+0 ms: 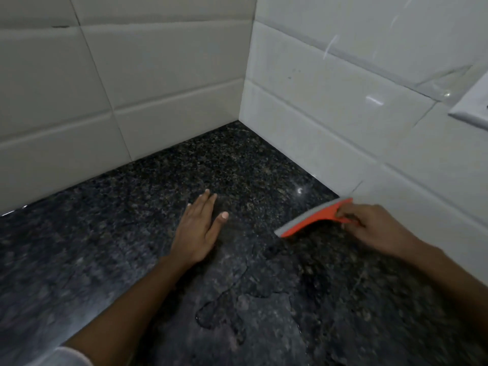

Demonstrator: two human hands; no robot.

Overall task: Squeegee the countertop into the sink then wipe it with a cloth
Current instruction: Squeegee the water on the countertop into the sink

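Head view: right hand [375, 228] grips squeegee [314, 220] (blade on countertop [184, 167]).

I find no text, label, brand, number or sign that I can read anywhere in this view. The orange squeegee [317, 217] shows me a plain body and a grey blade with no marking I can make out, and the white plate [472, 107] on the wall at the right edge is blurred and bare of any lettering. The tiles [317, 107] and the speckled counter [158, 207] carry nothing written either.
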